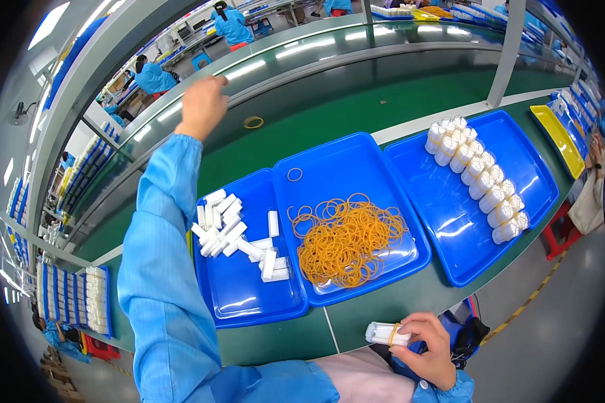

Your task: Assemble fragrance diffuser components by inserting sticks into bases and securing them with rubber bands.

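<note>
My right hand (429, 349) pinches a small bundle of white plastic pieces (384, 334) near the table's front edge, with a tan rubber band (394, 334) looped around it. Stretched far out over the green belt, my left hand (205, 107) has its fingers curled closed; whether something is in them is hidden. To the right of that hand a yellowish ring (253, 122) lies on the belt. Loose white rectangular pieces (220, 225) lie in the left blue tray (249, 310). Orange-tan rubber bands (349, 242) are heaped in the middle blue tray (343, 154), with one band apart.
In the right blue tray (450, 255) banded white bundles (477, 174) stand in rows. A metal post (507, 54) rises behind it. A yellow tray (558, 141) lies farther right, near another person's hand (596, 149). Stacked trays of white pieces (74, 299) stand at left.
</note>
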`<action>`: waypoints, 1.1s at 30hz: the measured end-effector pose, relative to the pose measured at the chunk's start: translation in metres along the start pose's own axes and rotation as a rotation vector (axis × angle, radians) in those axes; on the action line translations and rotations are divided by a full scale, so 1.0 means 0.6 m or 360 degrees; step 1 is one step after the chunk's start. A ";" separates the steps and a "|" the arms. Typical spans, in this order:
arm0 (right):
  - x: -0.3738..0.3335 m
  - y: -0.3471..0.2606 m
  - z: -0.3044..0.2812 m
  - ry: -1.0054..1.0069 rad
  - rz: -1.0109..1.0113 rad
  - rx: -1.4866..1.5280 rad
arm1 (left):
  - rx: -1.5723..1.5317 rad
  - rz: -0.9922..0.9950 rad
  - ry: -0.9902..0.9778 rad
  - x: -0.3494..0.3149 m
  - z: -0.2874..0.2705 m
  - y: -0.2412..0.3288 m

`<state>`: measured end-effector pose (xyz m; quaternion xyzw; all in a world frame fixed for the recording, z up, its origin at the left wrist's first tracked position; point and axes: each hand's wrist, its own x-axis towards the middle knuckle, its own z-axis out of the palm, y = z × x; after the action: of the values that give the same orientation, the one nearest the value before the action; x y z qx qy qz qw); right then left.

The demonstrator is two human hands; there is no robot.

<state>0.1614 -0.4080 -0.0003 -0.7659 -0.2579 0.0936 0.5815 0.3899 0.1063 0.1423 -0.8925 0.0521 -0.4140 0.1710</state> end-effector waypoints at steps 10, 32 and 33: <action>-0.013 0.012 0.004 0.0040 0.0035 -0.0019 | -0.0661 0.0505 -0.1685 -0.130 -0.034 0.247; -0.017 0.014 0.000 0.0055 0.0066 0.0027 | -0.0592 -0.0153 -0.0875 -0.085 0.018 0.142; -0.017 0.016 0.001 0.0053 0.0066 0.0021 | -0.0593 -0.0077 -0.0952 -0.096 0.030 0.161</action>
<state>0.1550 -0.4145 -0.0112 -0.7687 -0.2315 0.0945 0.5887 0.3708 0.0340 0.0562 -0.9911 0.0533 -0.1216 0.0032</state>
